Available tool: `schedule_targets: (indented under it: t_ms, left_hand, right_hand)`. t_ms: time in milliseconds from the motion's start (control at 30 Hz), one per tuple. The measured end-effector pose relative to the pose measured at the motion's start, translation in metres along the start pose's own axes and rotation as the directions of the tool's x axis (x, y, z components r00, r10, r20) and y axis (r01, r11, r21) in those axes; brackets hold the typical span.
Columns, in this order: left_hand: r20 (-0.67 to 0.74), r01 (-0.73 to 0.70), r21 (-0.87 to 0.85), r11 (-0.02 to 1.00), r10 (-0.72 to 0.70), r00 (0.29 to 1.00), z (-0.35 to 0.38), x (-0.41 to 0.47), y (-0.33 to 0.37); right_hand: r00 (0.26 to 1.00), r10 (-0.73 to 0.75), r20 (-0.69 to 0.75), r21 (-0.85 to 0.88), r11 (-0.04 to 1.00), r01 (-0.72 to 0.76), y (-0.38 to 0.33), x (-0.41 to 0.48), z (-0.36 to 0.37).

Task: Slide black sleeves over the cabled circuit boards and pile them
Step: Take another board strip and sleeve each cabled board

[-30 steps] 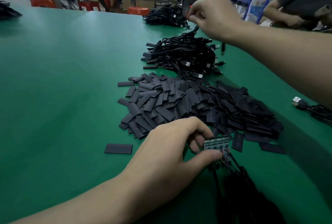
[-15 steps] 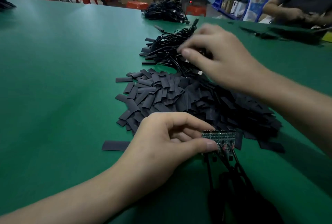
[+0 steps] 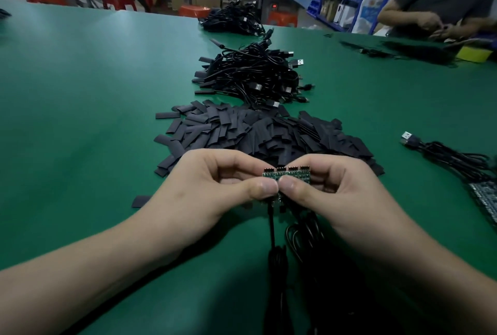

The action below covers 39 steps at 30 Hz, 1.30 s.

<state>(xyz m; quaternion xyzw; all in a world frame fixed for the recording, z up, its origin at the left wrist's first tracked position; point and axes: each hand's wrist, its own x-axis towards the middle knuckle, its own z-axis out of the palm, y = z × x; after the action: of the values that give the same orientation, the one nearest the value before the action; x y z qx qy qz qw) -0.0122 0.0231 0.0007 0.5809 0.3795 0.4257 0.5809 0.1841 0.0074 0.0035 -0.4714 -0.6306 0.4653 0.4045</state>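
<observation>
Left grip point(image 3: 215, 187) and right grip point(image 3: 336, 195) both pinch one cabled circuit board point(image 3: 286, 173), unsleeved, just this side of the sleeve heap point(image 3: 255, 130). Finished pile point(image 3: 250, 74), apparently sleeved, lies beyond the heap. Many sleeves left.

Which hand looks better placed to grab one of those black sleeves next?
Probably the right hand: the heap of flat black sleeves is thickest just beyond it, while the left hand pinches the small green circuit board where its black cable hangs.
</observation>
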Motion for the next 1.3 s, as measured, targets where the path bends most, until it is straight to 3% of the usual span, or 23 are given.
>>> schedule_targets:
  t_ms: [333, 467, 567, 633, 700, 767, 833, 933, 1000, 1100, 1167, 1300]
  left_hand:
    - [0.059, 0.08, -0.15, 0.985, -0.072, 0.996, 0.001, 0.003, -0.005]
    - [0.059, 0.041, -0.176, 0.983, -0.031, 0.998, 0.0, 0.005, -0.003]
    - [-0.024, -0.047, -0.18, 0.983, 0.044, 0.999, -0.004, 0.009, 0.001]
    - [-0.066, -0.119, -0.117, 0.986, 0.112, 0.992, -0.006, 0.011, 0.003]
    - [-0.108, -0.185, -0.03, 0.982, 0.181, 0.978, -0.008, 0.01, 0.004]
    - [-0.125, -0.227, 0.054, 0.972, 0.232, 0.965, -0.008, 0.009, 0.005]
    - [-0.102, -0.262, 0.121, 0.957, 0.275, 0.956, -0.007, 0.008, 0.004]
    - [-0.039, -0.336, 0.093, 0.937, 0.341, 0.939, -0.005, 0.008, 0.006]
    - [-0.075, -0.354, 0.128, 0.926, 0.365, 0.928, -0.008, 0.011, 0.006]
    - [-0.171, -0.291, 0.384, 0.876, 0.377, 0.91, -0.02, 0.017, 0.003]
    - [-0.187, -0.245, 0.518, 0.82, 0.387, 0.903, -0.027, 0.02, -0.001]
    - [-0.108, -0.197, 0.756, 0.624, 0.416, 0.903, -0.033, 0.022, -0.01]
  right_hand:
    - [0.986, 0.143, 0.082, 0.374, 0.913, -0.163, 0.008, 0.0, 0.004]
    - [0.982, 0.148, 0.114, 0.38, 0.907, -0.181, 0.008, 0.0, 0.001]
    - [0.985, 0.161, 0.061, 0.138, 0.976, -0.168, 0.012, -0.001, -0.001]
    - [0.999, 0.046, 0.005, -0.118, 0.992, -0.045, 0.014, -0.004, 0.0]
    - [0.988, -0.152, -0.008, -0.378, 0.916, 0.138, 0.014, -0.006, 0.001]
    - [0.961, -0.275, 0.036, -0.475, 0.841, 0.259, 0.011, -0.006, 0.004]
    - [0.961, -0.273, 0.04, -0.398, 0.878, 0.266, 0.009, -0.005, 0.008]
    - [0.964, -0.265, -0.01, -0.184, 0.948, 0.259, 0.006, -0.006, 0.011]
    - [0.96, -0.277, -0.042, -0.014, 0.961, 0.276, -0.001, -0.006, 0.006]
    - [0.969, -0.235, -0.072, 0.38, 0.892, 0.244, -0.014, -0.005, -0.01]
    - [0.978, -0.18, -0.105, 0.54, 0.816, 0.208, -0.022, -0.002, -0.027]
    - [0.996, 0.02, -0.085, 0.411, 0.912, 0.016, -0.023, 0.004, -0.055]
